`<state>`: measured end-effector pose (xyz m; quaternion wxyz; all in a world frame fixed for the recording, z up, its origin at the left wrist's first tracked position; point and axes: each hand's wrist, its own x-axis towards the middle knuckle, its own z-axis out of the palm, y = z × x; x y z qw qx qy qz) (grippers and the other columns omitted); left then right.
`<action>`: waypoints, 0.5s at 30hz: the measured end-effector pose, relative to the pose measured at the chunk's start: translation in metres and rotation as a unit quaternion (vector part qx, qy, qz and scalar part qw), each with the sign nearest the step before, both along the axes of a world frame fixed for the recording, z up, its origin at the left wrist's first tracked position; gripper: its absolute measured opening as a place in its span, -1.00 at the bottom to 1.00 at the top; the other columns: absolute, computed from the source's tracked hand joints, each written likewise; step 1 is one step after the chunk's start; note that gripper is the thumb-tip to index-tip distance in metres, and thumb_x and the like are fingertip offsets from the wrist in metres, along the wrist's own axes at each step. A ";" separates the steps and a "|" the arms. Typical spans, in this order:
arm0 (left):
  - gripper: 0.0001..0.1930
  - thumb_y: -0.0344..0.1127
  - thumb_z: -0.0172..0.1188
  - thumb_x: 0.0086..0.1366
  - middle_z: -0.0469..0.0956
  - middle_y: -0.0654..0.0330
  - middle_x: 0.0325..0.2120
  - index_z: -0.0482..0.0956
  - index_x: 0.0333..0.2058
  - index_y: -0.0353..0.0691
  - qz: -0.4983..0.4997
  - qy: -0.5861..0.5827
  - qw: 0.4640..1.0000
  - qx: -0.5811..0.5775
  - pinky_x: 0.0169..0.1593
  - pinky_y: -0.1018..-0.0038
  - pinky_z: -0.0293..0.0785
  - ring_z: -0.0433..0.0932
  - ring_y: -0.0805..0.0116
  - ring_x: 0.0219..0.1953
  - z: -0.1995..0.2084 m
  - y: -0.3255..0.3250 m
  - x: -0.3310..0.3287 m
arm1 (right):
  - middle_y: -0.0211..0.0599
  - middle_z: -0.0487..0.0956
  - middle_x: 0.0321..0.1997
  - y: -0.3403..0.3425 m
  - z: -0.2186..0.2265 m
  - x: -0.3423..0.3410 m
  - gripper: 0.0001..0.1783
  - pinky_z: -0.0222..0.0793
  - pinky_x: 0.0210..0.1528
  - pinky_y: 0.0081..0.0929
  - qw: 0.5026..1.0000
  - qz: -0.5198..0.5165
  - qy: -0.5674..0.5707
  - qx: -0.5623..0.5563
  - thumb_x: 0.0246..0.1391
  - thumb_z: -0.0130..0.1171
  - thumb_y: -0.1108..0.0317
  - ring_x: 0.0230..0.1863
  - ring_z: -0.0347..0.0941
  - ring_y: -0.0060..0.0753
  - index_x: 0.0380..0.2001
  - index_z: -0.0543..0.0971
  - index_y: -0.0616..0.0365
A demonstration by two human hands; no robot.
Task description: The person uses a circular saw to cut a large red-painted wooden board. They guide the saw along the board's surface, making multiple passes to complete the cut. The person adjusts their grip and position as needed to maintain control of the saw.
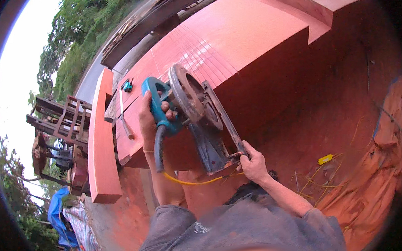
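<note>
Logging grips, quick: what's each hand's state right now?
Left hand: closed, holding the teal saw handle.
Right hand: closed on the edge of its metal base plate.

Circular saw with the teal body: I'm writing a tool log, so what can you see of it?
The circular saw has a teal, plastic-looking body and handle, a round, scuffed metal guard and a dark, worn base plate. A black cable sleeve meets a yellow cord. It is tilted, before the person's chest. The left hand grips the handle; the right hand holds the base plate's near end. Whether it is running cannot be told.
</note>
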<state>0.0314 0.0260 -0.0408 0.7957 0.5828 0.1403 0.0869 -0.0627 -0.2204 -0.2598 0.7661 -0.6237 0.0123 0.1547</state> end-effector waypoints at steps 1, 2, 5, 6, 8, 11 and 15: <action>-0.60 0.10 -0.02 0.51 0.44 0.18 -0.60 0.41 -0.08 -0.16 0.002 0.001 1.000 -0.003 -0.53 0.37 0.43 0.44 0.27 -0.68 -0.001 0.000 -0.004 | -0.17 0.66 -0.20 0.002 0.001 -0.003 -0.35 0.57 -0.29 -0.44 1.000 0.000 0.002 0.003 0.18 -0.02 0.45 -0.45 0.63 -0.47 0.36 0.31 0.40; -0.60 0.10 -0.02 0.51 0.44 0.19 -0.60 0.41 -0.09 -0.16 -0.005 -0.008 1.000 -0.004 -0.54 0.37 0.43 0.44 0.27 -0.68 0.000 0.001 -0.002 | -0.17 0.66 -0.20 0.004 0.002 -0.001 -0.35 0.57 -0.29 -0.44 1.000 0.000 0.018 0.000 0.18 -0.03 0.45 -0.45 0.63 -0.46 0.36 0.31 0.41; -0.59 0.09 -0.03 0.51 0.44 0.17 -0.59 0.43 -0.05 -0.19 0.007 0.003 1.000 -0.003 -0.55 0.37 0.42 0.43 0.27 -0.69 0.000 0.004 -0.002 | -0.15 0.67 -0.35 0.004 0.003 -0.002 -0.38 0.56 -0.30 -0.44 1.000 -0.003 0.005 -0.002 0.22 -0.05 0.43 -0.46 0.63 -0.45 0.34 0.33 0.41; -0.58 0.09 -0.03 0.51 0.44 0.17 -0.59 0.43 -0.04 -0.19 -0.001 -0.012 1.000 0.007 -0.56 0.37 0.42 0.43 0.27 -0.69 -0.001 0.004 -0.001 | -0.15 0.67 -0.38 0.004 0.002 -0.001 -0.39 0.56 -0.31 -0.44 1.000 -0.004 0.013 -0.001 0.23 -0.05 0.42 -0.46 0.63 -0.45 0.34 0.34 0.40; -0.58 0.08 -0.04 0.51 0.44 0.18 -0.60 0.43 -0.03 -0.19 -0.006 -0.007 1.000 0.001 -0.56 0.37 0.43 0.43 0.28 -0.70 -0.003 0.004 -0.003 | -0.13 0.69 -0.39 0.002 0.000 -0.004 -0.41 0.56 -0.31 -0.43 1.000 0.000 0.021 -0.010 0.25 -0.03 0.41 -0.46 0.63 -0.46 0.34 0.35 0.38; -0.58 0.08 -0.04 0.52 0.44 0.19 -0.61 0.43 -0.02 -0.19 -0.014 -0.009 1.000 -0.001 -0.56 0.38 0.43 0.43 0.29 -0.71 -0.005 0.002 -0.003 | -0.10 0.71 -0.35 0.006 -0.006 -0.008 -0.44 0.55 -0.32 -0.42 1.000 -0.013 0.015 -0.006 0.28 -0.01 0.38 -0.47 0.63 -0.45 0.32 0.38 0.35; -0.58 0.08 -0.05 0.52 0.43 0.20 -0.61 0.43 -0.01 -0.19 -0.002 -0.016 1.000 -0.007 -0.57 0.40 0.43 0.43 0.29 -0.71 -0.007 0.002 -0.008 | -0.10 0.72 -0.34 0.012 -0.014 -0.008 -0.49 0.53 -0.34 -0.39 0.998 -0.036 -0.033 -0.027 0.30 -0.02 0.40 -0.49 0.62 -0.43 0.28 0.43 0.32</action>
